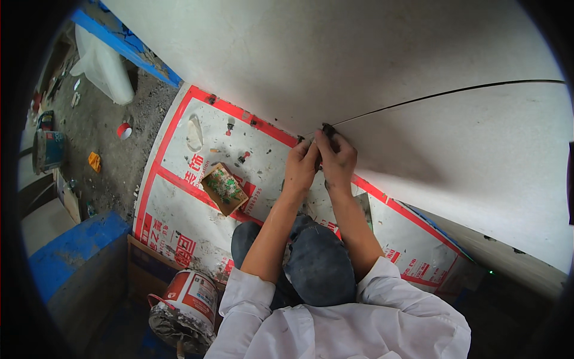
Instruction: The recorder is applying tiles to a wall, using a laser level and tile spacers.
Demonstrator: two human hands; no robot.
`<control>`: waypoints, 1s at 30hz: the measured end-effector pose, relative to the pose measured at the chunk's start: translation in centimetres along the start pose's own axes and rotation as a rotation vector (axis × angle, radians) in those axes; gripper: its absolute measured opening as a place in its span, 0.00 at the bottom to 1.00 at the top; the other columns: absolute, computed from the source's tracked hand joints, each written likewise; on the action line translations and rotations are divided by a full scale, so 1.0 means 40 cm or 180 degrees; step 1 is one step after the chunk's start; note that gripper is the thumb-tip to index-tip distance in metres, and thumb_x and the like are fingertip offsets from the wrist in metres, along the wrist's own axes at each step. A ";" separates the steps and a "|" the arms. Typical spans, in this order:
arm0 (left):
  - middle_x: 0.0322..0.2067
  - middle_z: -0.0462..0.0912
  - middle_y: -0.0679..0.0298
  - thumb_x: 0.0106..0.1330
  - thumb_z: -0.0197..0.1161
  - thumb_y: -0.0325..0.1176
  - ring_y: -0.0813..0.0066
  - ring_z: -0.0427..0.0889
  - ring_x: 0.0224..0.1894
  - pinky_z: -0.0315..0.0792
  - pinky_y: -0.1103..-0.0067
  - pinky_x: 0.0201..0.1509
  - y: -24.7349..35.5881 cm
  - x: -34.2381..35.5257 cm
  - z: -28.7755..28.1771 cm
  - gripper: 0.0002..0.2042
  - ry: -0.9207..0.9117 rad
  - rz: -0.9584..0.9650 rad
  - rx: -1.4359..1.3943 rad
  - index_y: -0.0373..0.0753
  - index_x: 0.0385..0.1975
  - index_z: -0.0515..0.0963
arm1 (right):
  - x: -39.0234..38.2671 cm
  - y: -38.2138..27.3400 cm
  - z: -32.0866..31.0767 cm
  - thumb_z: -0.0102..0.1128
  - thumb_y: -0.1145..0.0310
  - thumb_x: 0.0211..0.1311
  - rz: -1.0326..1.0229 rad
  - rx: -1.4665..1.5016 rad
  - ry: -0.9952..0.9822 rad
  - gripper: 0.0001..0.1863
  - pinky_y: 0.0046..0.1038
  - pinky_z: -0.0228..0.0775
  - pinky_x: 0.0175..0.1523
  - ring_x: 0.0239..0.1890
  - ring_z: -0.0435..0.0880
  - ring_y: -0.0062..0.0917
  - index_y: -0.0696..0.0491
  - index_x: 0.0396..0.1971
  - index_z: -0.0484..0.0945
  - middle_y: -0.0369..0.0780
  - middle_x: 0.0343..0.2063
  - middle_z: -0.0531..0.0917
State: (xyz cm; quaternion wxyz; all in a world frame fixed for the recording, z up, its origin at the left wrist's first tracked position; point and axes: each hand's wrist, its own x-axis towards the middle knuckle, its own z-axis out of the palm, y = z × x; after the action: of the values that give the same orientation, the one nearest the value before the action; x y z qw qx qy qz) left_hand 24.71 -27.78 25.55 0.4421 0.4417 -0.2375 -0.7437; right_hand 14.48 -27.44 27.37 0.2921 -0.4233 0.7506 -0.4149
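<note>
Both my hands meet at the lower end of the thin seam (388,111) between two large pale wall panels (472,137). My right hand (338,160) is closed, its fingertips pinching a small black piece (328,128) at the seam. Close beside it, my left hand (301,167) has its fingers pressed together against the panel's bottom edge; what they hold is hidden. Another small dark piece (300,139) sits at that edge, just beyond the left fingertips. To the left, an open box (226,208) holds many tiny green and white pieces.
A white protective sheet with red print (173,206) covers the surface below. Small black-and-red pieces (244,157) lie on it. A red-and-white bucket (194,293) stands at lower left, near a blue-topped ledge (78,251). A tape roll (124,131) rests on the rough floor.
</note>
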 end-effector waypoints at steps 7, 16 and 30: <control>0.26 0.76 0.78 0.85 0.62 0.44 0.90 0.67 0.23 0.59 0.83 0.27 -0.025 0.011 -0.024 0.14 -0.0140 -0.0091 -0.0154 0.41 0.38 0.83 | 0.021 -0.042 0.002 0.69 0.50 0.73 -0.0605 -0.1365 0.0328 0.27 0.41 0.79 0.39 0.24 0.86 0.44 0.62 0.27 0.85 0.49 0.21 0.86; 0.28 0.81 0.73 0.83 0.63 0.46 0.86 0.73 0.27 0.65 0.82 0.30 0.013 0.022 -0.033 0.17 -0.0023 0.0264 0.1078 0.36 0.44 0.86 | -0.004 0.033 -0.019 0.61 0.53 0.83 0.0144 0.0604 -0.0383 0.25 0.32 0.78 0.39 0.27 0.87 0.29 0.62 0.34 0.85 0.43 0.24 0.88; 0.31 0.85 0.61 0.84 0.60 0.44 0.69 0.81 0.26 0.74 0.73 0.31 0.167 0.167 -0.088 0.18 -0.1915 -0.1042 0.0551 0.30 0.49 0.83 | -0.014 0.008 -0.014 0.57 0.57 0.86 0.0584 0.1978 -0.1452 0.19 0.26 0.78 0.35 0.29 0.86 0.21 0.58 0.43 0.85 0.39 0.31 0.88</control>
State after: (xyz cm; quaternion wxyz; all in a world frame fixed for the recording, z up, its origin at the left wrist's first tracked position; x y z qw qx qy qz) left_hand 29.29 -36.74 25.79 0.1882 0.2710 -0.3454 -0.8785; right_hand 14.18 -26.63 27.41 0.6014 -0.3272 0.5398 -0.4898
